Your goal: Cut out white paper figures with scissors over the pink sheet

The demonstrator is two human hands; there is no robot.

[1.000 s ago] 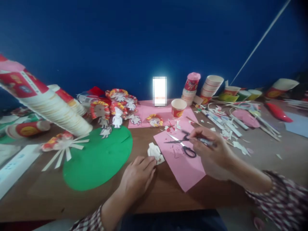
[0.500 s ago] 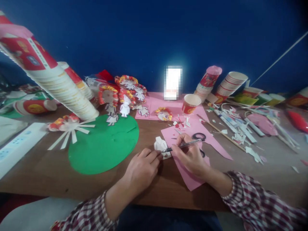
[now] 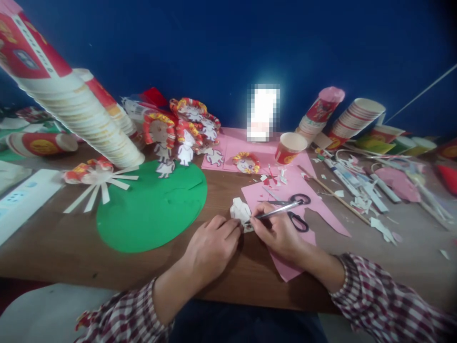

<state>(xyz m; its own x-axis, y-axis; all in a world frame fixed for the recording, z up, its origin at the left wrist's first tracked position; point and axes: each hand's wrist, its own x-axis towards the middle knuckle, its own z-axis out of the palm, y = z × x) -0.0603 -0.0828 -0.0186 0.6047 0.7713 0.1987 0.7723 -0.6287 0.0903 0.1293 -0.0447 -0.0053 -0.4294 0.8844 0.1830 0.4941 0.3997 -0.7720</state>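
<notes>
A small white paper cutout (image 3: pixel 240 210) lies on the wooden table between my two hands. My left hand (image 3: pixel 216 240) has its fingers curled together, and the fingertips pin the lower left edge of the cutout. Gripped in my right hand (image 3: pixel 282 236) is a pen (image 3: pixel 280 209), its tip pointing left at the lower part of the cutout. Black-handled scissors (image 3: pixel 299 222) rest on a pink paper sheet (image 3: pixel 289 271), just behind and beside my right hand. The fingers partly cover the cutout's lower part.
Left of my hands lies a green paper shape (image 3: pixel 150 214). Tall stacked paper cups (image 3: pixel 96 124) lean at the left. Paper figures with red-yellow rings (image 3: pixel 185 147) stand behind. A single cup (image 3: pixel 290 148), a stick (image 3: pixel 335 195), markers (image 3: pixel 360 186) and scraps lie right.
The pen has shifted in my right hand, its tip now lower on the cutout. The cutout has turned slightly. My left hand stays on it, and the view has tilted a little.
</notes>
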